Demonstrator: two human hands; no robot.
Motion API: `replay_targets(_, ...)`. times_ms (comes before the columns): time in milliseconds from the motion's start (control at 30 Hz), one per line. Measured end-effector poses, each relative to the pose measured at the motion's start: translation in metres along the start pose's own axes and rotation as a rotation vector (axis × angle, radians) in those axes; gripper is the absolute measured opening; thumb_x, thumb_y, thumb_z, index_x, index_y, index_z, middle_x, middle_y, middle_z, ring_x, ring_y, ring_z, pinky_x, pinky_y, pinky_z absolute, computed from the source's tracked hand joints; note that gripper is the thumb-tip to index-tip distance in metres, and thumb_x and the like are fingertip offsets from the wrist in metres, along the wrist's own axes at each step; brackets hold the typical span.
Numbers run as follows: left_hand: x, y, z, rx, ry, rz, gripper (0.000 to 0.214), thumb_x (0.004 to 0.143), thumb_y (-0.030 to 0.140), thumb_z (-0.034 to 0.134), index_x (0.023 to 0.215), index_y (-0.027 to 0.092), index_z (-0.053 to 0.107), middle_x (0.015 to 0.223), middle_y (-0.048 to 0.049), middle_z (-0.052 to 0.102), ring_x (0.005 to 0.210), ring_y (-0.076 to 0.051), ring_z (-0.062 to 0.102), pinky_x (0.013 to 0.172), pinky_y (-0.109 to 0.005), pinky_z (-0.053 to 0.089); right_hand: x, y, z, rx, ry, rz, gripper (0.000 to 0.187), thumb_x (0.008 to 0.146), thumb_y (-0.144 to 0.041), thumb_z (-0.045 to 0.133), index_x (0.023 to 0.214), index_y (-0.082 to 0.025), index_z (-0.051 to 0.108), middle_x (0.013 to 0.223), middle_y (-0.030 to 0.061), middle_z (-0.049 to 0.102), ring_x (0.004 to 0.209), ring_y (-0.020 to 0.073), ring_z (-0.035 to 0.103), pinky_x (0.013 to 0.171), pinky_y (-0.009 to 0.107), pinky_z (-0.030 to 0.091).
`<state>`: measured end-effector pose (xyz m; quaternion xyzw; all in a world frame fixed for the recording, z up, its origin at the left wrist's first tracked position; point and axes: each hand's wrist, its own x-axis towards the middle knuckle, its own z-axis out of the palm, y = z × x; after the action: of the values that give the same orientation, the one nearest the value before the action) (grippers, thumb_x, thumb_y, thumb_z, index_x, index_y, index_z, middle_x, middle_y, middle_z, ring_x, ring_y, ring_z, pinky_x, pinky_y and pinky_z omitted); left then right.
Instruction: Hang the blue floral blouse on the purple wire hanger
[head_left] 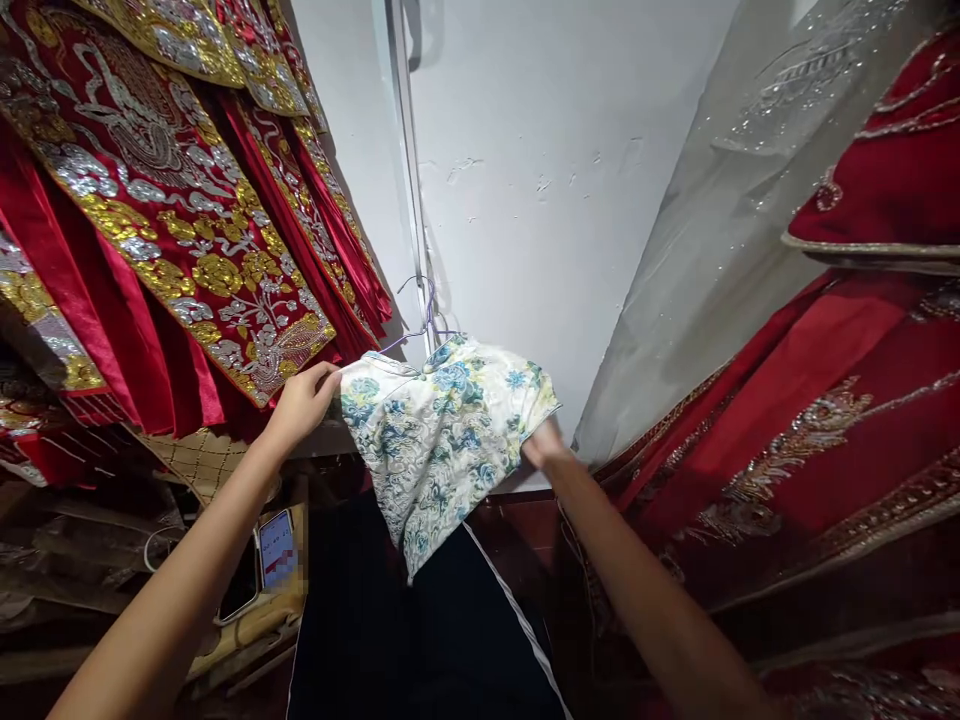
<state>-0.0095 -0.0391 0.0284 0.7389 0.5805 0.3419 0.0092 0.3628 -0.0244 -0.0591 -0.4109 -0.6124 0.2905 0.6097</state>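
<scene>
Floral garment (442, 430) — white with blue-green print — hangs on a purple hanger (424, 315) against the white wall (540, 160). Left hand (304, 400) pinches its left shoulder, fingers closed. Right hand (544, 445) touches the right edge — grip hidden by cloth. Red embroidered robes (165, 200) hang alongside.

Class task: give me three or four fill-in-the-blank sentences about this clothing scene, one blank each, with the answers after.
1. The white cloth garment printed with blue and green flowers hangs on a thin ____ wire hanger.
2. The left hand and the right hand are at this garment, one on each ____.
3. The heavy robes with gold and silver embroidery hanging on both sides are mainly ____.
4. A smartphone with a lit screen lies beneath the ____ forearm.
Answers: purple; side; red; left.
</scene>
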Motion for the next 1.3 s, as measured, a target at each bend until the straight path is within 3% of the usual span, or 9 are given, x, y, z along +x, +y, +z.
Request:
replay_targets(67, -0.009, -0.014, -0.001, -0.029, -0.013, -0.049, 0.036, 0.094, 0.046, 0.043, 0.094, 0.018, 0.066, 0.09, -0.0048, 0.071, 0.082, -0.021, 0.063, 0.078, -0.029, 0.046, 0.01, 0.001, -0.007, 0.153, 0.018, 0.081, 0.067, 0.095, -0.073, 0.027, 0.107, -0.022, 0.068, 0.094, 0.0085, 0.074, 0.097, 0.0253, 0.069, 0.081, 0.041, 0.057)
replay_targets(267, -0.002, -0.023, 0.02, -0.269, 0.228, -0.155, 0.036, 0.09, 0.04, 0.05, 0.113, 0.014, 0.063, 0.112, -0.0107, 0.071, 0.102, -0.024, 0.065, 0.09, -0.032, 0.05, 0.034, -0.035, -0.017, 0.311, 0.123, 0.189, 0.047, 0.075, -0.061, 0.073, 0.098, -0.02, 0.067, 0.098, 0.0088, 0.072, 0.106, 0.0276, 0.067, 0.087, 0.038, 0.057)
replay_targets(467, 0.001, 0.016, 0.008, -0.403, 0.299, -0.035, 0.044, 0.091, 0.038, 0.058, 0.132, 0.022, 0.055, 0.15, -0.0114, 0.048, 0.137, -0.025, 0.047, 0.113, -0.04, 0.04, 0.034, -0.051, -0.021, 0.333, 0.495, 0.165, 0.051, 0.08, -0.062, 0.065, 0.107, -0.02, 0.058, 0.117, 0.0149, 0.066, 0.115, 0.0303, 0.064, 0.086, 0.042, 0.058)
replay_targets(600, -0.014, 0.059, -0.003, -0.692, 0.103, -0.022, 0.042, 0.093, 0.044, 0.055, 0.125, 0.017, 0.058, 0.13, -0.0147, 0.063, 0.119, -0.025, 0.062, 0.106, -0.043, 0.046, -0.02, -0.058, -0.009, 0.25, 0.632, 0.106, 0.049, 0.089, -0.063, 0.051, 0.121, -0.025, 0.054, 0.12, 0.0122, 0.063, 0.111, 0.0298, 0.065, 0.086, 0.043, 0.059)
replay_targets(767, -0.036, 0.11, 0.004, -1.074, -0.125, -0.246, 0.056, 0.093, 0.045, 0.055, 0.138, 0.016, 0.042, 0.118, -0.016, 0.07, 0.091, -0.021, 0.07, 0.087, -0.039, 0.054, -0.119, -0.078, 0.039, -0.032, -0.071, -0.221, 0.044, 0.088, -0.063, 0.054, 0.117, -0.03, 0.059, 0.087, 0.0085, 0.064, 0.077, 0.0277, 0.066, 0.065, 0.042, 0.057)
replay_targets(900, -0.065, 0.122, -0.002, -1.143, -0.294, -0.397, 0.057, 0.088, 0.038, 0.064, 0.138, 0.021, 0.045, 0.108, -0.0113, 0.071, 0.087, -0.02, 0.067, 0.078, -0.034, 0.053, -0.13, -0.089, 0.054, -0.03, -0.709, -0.476, 0.088, 0.06, -0.065, 0.083, 0.134, -0.03, 0.052, 0.118, 0.0118, 0.063, 0.1, 0.03, 0.067, 0.082, 0.038, 0.058)
replay_targets(1000, -0.085, 0.119, -0.021, -1.161, -0.364, -0.435, 0.051, 0.084, 0.035, 0.07, 0.131, 0.023, 0.057, 0.086, -0.006, 0.067, 0.074, -0.018, 0.062, 0.067, -0.03, 0.05, -0.095, -0.086, 0.041, -0.022, -0.761, -0.457, 0.072, 0.071, -0.058, 0.079, 0.133, -0.027, 0.057, 0.133, 0.0128, 0.057, 0.118, 0.0301, 0.061, 0.1, 0.041, 0.05)
replay_targets(1167, -0.103, 0.115, -0.055, -1.006, -0.495, -0.38, 0.045, 0.085, 0.037, 0.068, 0.129, 0.029, 0.063, 0.061, 0.0018, 0.048, 0.051, -0.012, 0.041, 0.048, -0.025, 0.034, -0.032, -0.058, 0.021, -0.135, -0.331, -0.167, 0.058, 0.088, -0.043, 0.066, 0.142, -0.03, 0.05, 0.145, 0.0106, 0.048, 0.13, 0.0285, 0.05, 0.109, 0.047, 0.041)
replay_targets(1300, -0.101, 0.101, -0.066, -0.657, -0.371, -0.243, 0.037, 0.081, 0.038, 0.071, 0.118, 0.03, 0.07, 0.066, 0.0001, 0.059, 0.054, -0.016, 0.047, 0.047, -0.027, 0.032, -0.021, -0.046, 0.015, -0.115, -0.548, 0.066, 0.033, 0.092, -0.05, 0.058, 0.107, -0.023, 0.069, 0.108, 0.0058, 0.068, 0.103, 0.0242, 0.062, 0.09, 0.036, 0.05)
